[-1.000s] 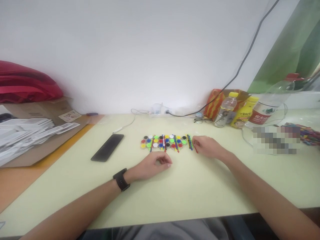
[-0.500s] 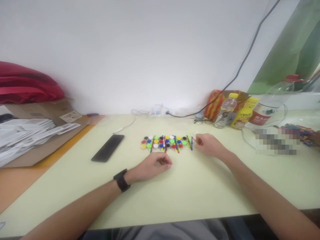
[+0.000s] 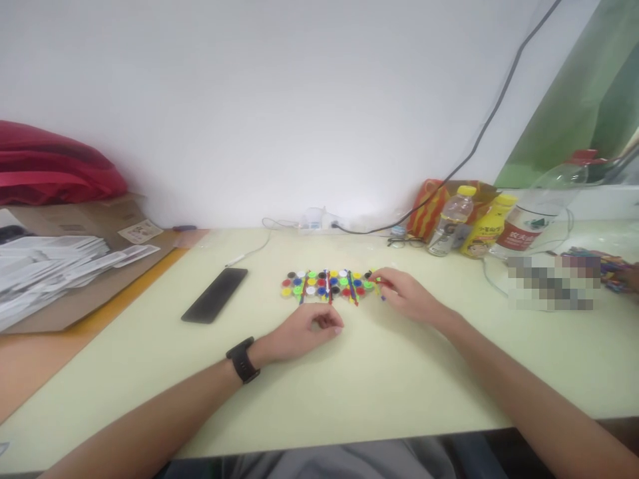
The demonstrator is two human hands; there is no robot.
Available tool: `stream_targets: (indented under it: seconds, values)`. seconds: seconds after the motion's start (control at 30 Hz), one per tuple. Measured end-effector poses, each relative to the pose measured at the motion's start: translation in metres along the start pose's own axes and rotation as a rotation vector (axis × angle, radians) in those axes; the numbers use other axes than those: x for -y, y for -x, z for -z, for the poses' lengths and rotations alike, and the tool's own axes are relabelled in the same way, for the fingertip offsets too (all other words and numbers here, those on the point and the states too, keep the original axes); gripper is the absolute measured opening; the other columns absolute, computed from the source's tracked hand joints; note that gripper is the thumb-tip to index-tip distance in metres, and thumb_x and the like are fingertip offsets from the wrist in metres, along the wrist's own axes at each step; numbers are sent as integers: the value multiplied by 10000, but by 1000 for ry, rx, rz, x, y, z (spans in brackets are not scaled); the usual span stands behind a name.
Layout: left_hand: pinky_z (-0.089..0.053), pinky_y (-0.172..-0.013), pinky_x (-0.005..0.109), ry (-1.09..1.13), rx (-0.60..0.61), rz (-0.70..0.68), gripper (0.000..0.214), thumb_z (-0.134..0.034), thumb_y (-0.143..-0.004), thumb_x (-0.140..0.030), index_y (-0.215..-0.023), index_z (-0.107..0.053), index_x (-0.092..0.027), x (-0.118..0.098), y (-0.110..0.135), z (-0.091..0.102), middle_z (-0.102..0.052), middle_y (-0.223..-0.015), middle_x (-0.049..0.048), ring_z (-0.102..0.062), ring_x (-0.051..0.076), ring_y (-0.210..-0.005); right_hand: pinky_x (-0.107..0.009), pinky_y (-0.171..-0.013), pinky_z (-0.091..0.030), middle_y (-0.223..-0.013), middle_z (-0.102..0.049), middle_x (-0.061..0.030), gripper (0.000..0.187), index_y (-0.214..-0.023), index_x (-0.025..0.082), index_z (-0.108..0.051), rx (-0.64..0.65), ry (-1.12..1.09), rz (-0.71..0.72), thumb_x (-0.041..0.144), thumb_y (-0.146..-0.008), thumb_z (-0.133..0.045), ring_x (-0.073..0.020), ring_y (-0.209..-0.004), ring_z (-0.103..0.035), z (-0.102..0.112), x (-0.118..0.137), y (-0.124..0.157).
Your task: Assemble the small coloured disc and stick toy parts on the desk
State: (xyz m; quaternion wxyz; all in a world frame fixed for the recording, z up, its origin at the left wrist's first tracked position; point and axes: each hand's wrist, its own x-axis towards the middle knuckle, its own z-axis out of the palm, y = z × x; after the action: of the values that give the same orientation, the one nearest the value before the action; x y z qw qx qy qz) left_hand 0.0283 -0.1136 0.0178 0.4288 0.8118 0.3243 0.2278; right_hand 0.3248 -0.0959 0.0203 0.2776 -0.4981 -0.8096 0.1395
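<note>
A block of small coloured caps (image 3: 324, 283) lies in rows on the pale green table (image 3: 349, 386), with thin coloured sticks (image 3: 352, 287) laid across it. My right hand (image 3: 407, 296) is at the block's right end, fingers pinched on a thin coloured stick there. My left hand (image 3: 304, 331) rests on the table just in front of the block, fingers curled in with the thumb against them; I cannot see anything in it. A black watch (image 3: 243, 359) is on that wrist.
A black phone (image 3: 214, 295) lies left of the caps. Papers and a cardboard box (image 3: 60, 266) fill the far left. Bottles (image 3: 456, 219) and an orange bag stand at the back right, with a power strip (image 3: 319, 223) and cables by the wall. More coloured sticks (image 3: 612, 266) lie far right.
My right hand has slid left onto the right end of the cap block, over the sticks there. My left hand has stayed put.
</note>
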Motion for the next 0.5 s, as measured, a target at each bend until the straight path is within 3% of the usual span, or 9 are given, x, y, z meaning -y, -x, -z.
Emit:
stream_targets:
  seconds: [0.1, 0.2, 0.5]
  values:
    - [-520, -845, 308, 2, -11, -2, 184, -657, -943, -350, -973, -721, -180, -1, 0, -1, -716, -989, 60, -641, 180, -891, -352, -939, -473, -1237, -696, -87, 341, -1278, 219, -654, 62, 49, 78, 246, -964, -522, -238, -1069, -652, -11, 11, 5]
    - [-525, -837, 313, 3, -14, -2, 189, -662, -938, -356, -969, -723, -180, -1, -1, -1, -720, -991, 63, -644, 185, -888, -366, -936, -480, -1216, -702, -88, 348, -1298, 236, -661, 89, 111, 84, 237, -995, -491, -244, -1069, -662, -17, 13, 7]
    - [-535, -827, 321, 15, -36, -1, 194, -670, -929, -366, -962, -726, -183, 0, 0, -1, -723, -988, 69, -646, 190, -883, -333, -850, -464, -1127, -741, -62, 250, -1128, 237, -688, 75, 155, 27, 202, -989, -484, -229, -979, -678, -18, 6, 3]
